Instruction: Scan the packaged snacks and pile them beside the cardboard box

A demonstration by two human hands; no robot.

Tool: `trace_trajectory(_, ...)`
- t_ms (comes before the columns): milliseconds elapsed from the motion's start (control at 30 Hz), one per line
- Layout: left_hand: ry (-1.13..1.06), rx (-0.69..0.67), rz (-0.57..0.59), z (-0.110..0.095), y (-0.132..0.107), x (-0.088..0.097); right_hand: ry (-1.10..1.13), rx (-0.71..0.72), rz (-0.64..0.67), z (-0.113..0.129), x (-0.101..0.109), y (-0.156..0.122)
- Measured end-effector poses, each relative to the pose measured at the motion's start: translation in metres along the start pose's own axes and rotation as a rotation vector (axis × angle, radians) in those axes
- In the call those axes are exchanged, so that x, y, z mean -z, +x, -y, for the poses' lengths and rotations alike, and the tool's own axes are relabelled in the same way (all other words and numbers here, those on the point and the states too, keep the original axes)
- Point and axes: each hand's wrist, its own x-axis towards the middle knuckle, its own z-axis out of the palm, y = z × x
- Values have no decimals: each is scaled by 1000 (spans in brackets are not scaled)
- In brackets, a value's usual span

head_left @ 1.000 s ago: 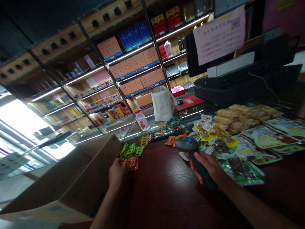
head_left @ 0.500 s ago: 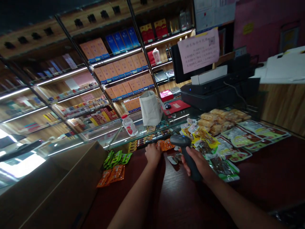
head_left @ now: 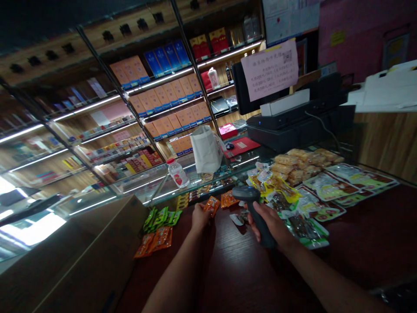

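Observation:
Between the fingertips of my left hand [head_left: 200,217] is a small orange snack packet [head_left: 212,206], held just above the dark red counter [head_left: 224,265]. My right hand [head_left: 269,221] grips the handle of a dark grey barcode scanner [head_left: 252,200], its head pointing left. More orange packets [head_left: 229,198] lie between the packet and the scanner. A small clear packet [head_left: 239,218] with a white label rests below the scanner head. Left of my left hand are green packets [head_left: 161,218] and another group of orange packets [head_left: 154,241].
An open cardboard box [head_left: 81,248] stands at the left. Yellow bags [head_left: 283,187], wrapped tan snacks [head_left: 296,164] and flat clear-and-green bags [head_left: 332,189] cover the right side. Behind stand a red-capped bottle [head_left: 177,174], a white bag [head_left: 206,152] and a monitor [head_left: 241,87].
My left hand has picked up one orange packet from the group near the scanner and drawn it left. My right hand with the scanner has stayed nearly in place.

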Motion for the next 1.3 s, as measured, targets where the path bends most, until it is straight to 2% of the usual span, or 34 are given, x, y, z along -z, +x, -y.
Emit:
trace_trajectory(333, -535, 197, 233, 12, -75, 27, -58, -29, 38, -11, 1, 0)
trace_trajectory(433, -652, 201, 229, 13, -88, 29, -86, -41, 54, -11, -2, -3)
trace_trajectory(567, -625, 157, 154, 16, -91, 28, -120, -62, 77, -11, -6, -6)
trace_trajectory(733, -634, 169, 96, 22, -89, 27, -142, -112, 98, -14, -8, -9)
trace_trajectory(1300, -585, 178, 68, 25, -88, 24, -164, -198, 177, -16, -11, -24)
